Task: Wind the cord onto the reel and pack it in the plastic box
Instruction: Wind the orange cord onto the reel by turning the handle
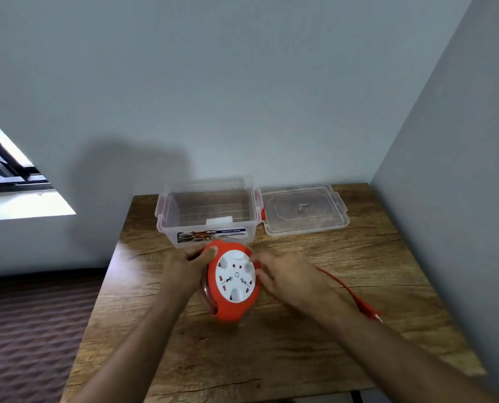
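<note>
**Operator:** At centre frame, on the wooden table (286, 344), what is the position of the cord reel (233, 282)?

**Inspector:** It is held on edge just in front of the plastic box (207, 212). The white socket face points toward the camera and slightly right; the orange housing is somewhat taller than wide, leaning left at the top. Whether its lower edge touches the table cannot be determined.

**Operator:** Hand condition?

**Inspector:** The left hand (186, 267) grips the upper left rim of the reel, thumb on the orange edge. The right hand (283, 274) is at the right rim, fingers curled; its fingertips are blurred, so whether they pinch the cord (344, 286) cannot be told.

**Operator:** Obscured items?

**Inspector:** The red cord emerges from behind the right hand and runs toward lower right, ending at the plug (374, 311), which lies near the table's right edge and is blurred. The reel covers part of the box label. The box stands open; its clear lid (305, 212) lies flat just beside it, at right.
</note>
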A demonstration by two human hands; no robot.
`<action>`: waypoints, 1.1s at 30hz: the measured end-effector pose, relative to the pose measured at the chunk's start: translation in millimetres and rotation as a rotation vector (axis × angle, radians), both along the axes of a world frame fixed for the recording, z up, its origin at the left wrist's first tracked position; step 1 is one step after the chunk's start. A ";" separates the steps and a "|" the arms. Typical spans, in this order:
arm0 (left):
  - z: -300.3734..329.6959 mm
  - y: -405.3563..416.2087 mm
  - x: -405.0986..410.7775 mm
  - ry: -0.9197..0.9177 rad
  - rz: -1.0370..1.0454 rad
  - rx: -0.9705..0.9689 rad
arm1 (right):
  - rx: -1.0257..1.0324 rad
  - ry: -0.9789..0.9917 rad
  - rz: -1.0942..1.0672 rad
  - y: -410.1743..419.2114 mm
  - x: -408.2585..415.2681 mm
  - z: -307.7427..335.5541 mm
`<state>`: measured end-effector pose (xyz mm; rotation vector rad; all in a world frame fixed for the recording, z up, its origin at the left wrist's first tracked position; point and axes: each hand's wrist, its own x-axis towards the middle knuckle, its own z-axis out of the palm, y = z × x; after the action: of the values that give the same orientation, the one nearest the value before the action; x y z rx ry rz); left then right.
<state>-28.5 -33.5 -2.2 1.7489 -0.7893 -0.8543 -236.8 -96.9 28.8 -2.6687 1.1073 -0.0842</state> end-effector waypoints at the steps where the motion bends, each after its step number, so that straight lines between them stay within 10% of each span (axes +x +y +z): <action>1: -1.0 -1.1 5.3 0.008 -0.012 0.027 | -0.086 0.074 0.204 -1.6 -5.8 -0.3; 6: 4.8 -2.5 12.0 -0.047 -0.180 0.089 | -0.149 0.330 0.635 2.3 0.5 -19.3; 19: 22.4 -7.7 0.4 -0.231 -0.293 0.055 | -0.196 0.437 0.698 -12.3 28.1 0.2; 28: 18.3 3.6 -14.4 -0.085 0.001 -0.263 | -0.022 -0.012 0.004 7.8 32.4 0.6; 33: 15.3 2.6 -22.2 -0.054 0.030 -0.301 | 0.490 -0.455 -0.479 26.3 45.9 -12.6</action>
<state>-50.7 -30.9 13.1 1.5175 -0.8763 -0.6340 -190.8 -70.6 16.2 -1.8001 1.3618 -0.4226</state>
